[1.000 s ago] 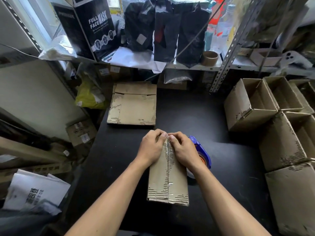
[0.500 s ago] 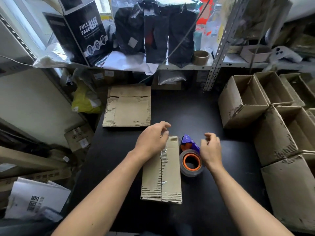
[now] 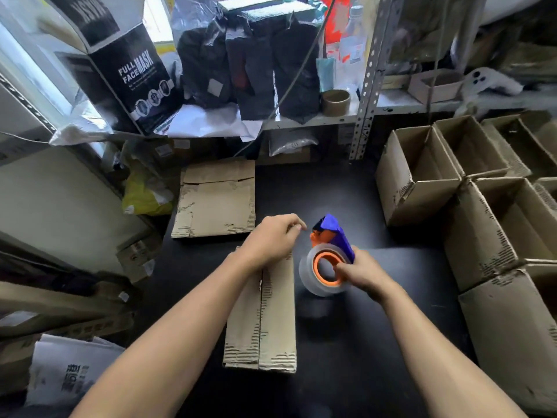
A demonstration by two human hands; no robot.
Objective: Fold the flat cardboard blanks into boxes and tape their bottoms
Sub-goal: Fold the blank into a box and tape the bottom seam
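The folded box (image 3: 261, 312) lies bottom-up at the middle of the black counter (image 3: 376, 342), its flap seam facing up. The left hand (image 3: 271, 239), fingers loosely curled, presses its far end at 12 o'clock. The right hand (image 3: 360, 273), empty half a second ago, now grips the tape dispenser (image 3: 327, 260) at the box's 2 o'clock, lifted and tilted. Taping the seam looks next. Flat blanks (image 3: 215, 203) wait at 11 o'clock; finished boxes (image 3: 422, 176) stand at 3.

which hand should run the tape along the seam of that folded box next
The right hand: it already grips the tape dispenser beside the box, while the left hand rests on the box's far end.
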